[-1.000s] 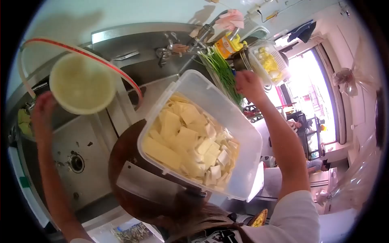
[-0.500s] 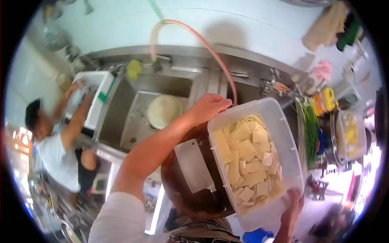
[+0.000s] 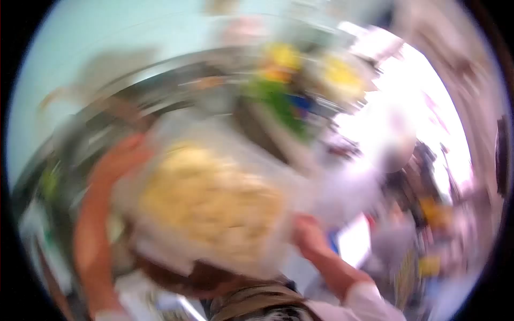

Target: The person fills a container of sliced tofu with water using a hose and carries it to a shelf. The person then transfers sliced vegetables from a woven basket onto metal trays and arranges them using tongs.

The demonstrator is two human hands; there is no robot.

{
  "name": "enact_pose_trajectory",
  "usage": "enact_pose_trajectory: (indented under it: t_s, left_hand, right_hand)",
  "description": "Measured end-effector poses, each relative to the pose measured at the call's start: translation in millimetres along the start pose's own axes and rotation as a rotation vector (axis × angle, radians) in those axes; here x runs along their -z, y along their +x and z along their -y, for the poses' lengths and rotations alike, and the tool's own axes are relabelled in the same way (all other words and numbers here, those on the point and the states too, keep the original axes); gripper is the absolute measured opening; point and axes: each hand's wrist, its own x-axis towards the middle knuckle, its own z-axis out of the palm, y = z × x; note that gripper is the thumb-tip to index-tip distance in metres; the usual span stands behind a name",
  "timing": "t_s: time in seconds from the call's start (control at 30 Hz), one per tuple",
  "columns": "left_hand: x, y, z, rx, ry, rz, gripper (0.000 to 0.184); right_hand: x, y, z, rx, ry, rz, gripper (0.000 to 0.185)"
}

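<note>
Motion smears the whole head view. A translucent plastic tub [image 3: 292,184] full of pale yellow, flat cut pieces [image 3: 214,200] is held between my two hands. My left hand [image 3: 126,152] is closed on its left rim. On the tub's right side, my right hand [image 3: 308,232] grips the edge near the lower corner. Beneath the tub, part of a round brown board [image 3: 214,278] shows close to my body. A blurred pale shape lies at the board's left, too smeared to make out.
Long green stalks [image 3: 278,104] lie behind the tub, beside a yellow and orange package [image 3: 279,61]. A container with yellow contents [image 3: 342,77] stands at the back right. The metal sink edge runs along the wall. Bright daylight enters at right.
The view has swung to the right since half a second ago. Both hands remain on the tub, which now sits lower and further left in view. The co-worker at the left is out of view.
</note>
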Motion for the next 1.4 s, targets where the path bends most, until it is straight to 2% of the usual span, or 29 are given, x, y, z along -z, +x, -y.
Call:
enact_pose_trajectory:
  t_s: [0.03,0.07,0.1,0.13,0.17,0.2,0.23,0.3,0.33,0.37,0.4,0.5,0.57,0.6,0.63,0.67,0.7,0.73,0.77,0.8,0.83,0.87,0.9,0.93,1.1,1.2,1.3,1.33,1.4]
  left_hand:
    - [17,13,5,0.038,0.329,-0.077,0.04]
    - [31,26,10,0.102,0.653,-0.141,0.041]
    - [50,46,29,0.003,0.793,-0.19,0.037]
    - [63,61,49,-0.111,0.886,-0.218,0.033]
    - [75,72,61,-0.197,0.96,-0.257,0.029]
    - [81,78,66,-0.229,1.007,-0.278,0.027]
    - [87,78,70,-0.204,1.054,-0.286,0.025]
    - [93,75,61,-0.067,1.064,-0.241,0.028]
    - [106,75,63,0.01,1.019,-0.198,0.029]
    - [117,75,67,0.099,0.975,-0.154,0.03]
    - [124,70,78,0.016,0.675,-0.163,0.032]
    - [113,8,79,-0.095,0.171,-0.326,0.034]
    - [68,-54,67,-0.175,-0.127,-0.422,0.035]
    - [-26,-85,21,-0.169,-0.192,-0.642,0.029]
    - [-12,-103,30,-0.231,-0.056,-0.36,0.023]
    - [-100,-127,-16,-0.032,0.064,-0.625,0.022]
    - [-142,-140,-27,0.007,0.084,-0.744,0.023]
    - [-146,-159,0,-0.008,0.055,-0.78,0.027]
    - [-191,-173,-16,0.103,0.315,-0.89,0.034]
    - [-221,-192,-18,0.036,0.329,-0.819,0.036]
    - [-242,-214,-12,0.0,0.316,-0.797,0.042]
    - [-265,-231,3,-0.179,0.386,-1.031,0.041]
    - [-285,-249,9,-0.01,0.229,-1.033,0.037]
    - [-307,-273,16,0.04,0.12,-1.146,0.033]
    - [-421,-344,54,-0.159,-0.256,-1.344,0.019]
    - [-488,-424,104,-0.19,-0.265,-1.505,0.02]
    - [-558,-486,161,-0.174,-0.074,-1.767,0.021]
    - [-588,-513,172,-0.162,-0.131,-1.795,0.021]
    - [-634,-560,197,0.024,-0.093,-1.924,0.022]
  right_hand:
    - [-11,0,-6,0.084,0.345,0.065,0.021]
    - [-26,-10,0,-0.034,0.247,-0.125,0.025]
    - [-32,-21,17,0.024,0.239,-0.228,0.035]
    - [-29,3,-10,0.094,0.252,-0.177,0.036]
    - [-22,-12,12,0.115,0.227,-0.192,0.035]
    - [-21,-24,34,0.134,0.196,-0.178,0.034]
    - [-22,-13,23,0.214,0.211,-0.219,0.034]
    - [-33,16,-14,0.357,0.248,-0.295,0.033]
    - [-24,16,-11,0.322,0.198,-0.24,0.031]
    - [-17,19,-10,0.376,0.215,-0.257,0.029]
    - [-10,24,-8,0.425,0.227,-0.262,0.026]
    - [14,21,11,0.537,0.394,-0.217,0.017]
    - [60,2,39,0.544,0.358,0.047,0.02]
    - [81,-8,55,0.539,0.344,0.096,0.025]
    - [100,-16,69,0.538,0.331,0.124,0.03]
    - [116,-24,78,0.531,0.332,0.129,0.035]
    - [137,-33,80,0.521,0.333,0.145,0.041]
    - [148,-40,87,0.48,0.358,0.03,0.039]
    - [169,-25,88,0.418,0.438,0.041,0.039]
    - [204,9,80,0.461,0.492,0.342,0.042]
    - [205,27,89,0.478,0.424,0.418,0.042]
    - [185,31,97,0.472,0.341,0.472,0.042]
    - [162,34,104,0.464,0.25,0.512,0.042]
    - [135,30,109,0.459,0.175,0.558,0.042]
    - [65,-1,106,0.436,-0.076,0.74,0.045]
    - [31,-45,74,0.442,-0.214,0.808,0.047]
    - [9,-97,31,0.438,-0.332,0.877,0.05]
    - [4,-117,15,0.431,-0.368,0.9,0.051]
    - [-10,-144,-19,0.367,-0.456,0.918,0.054]
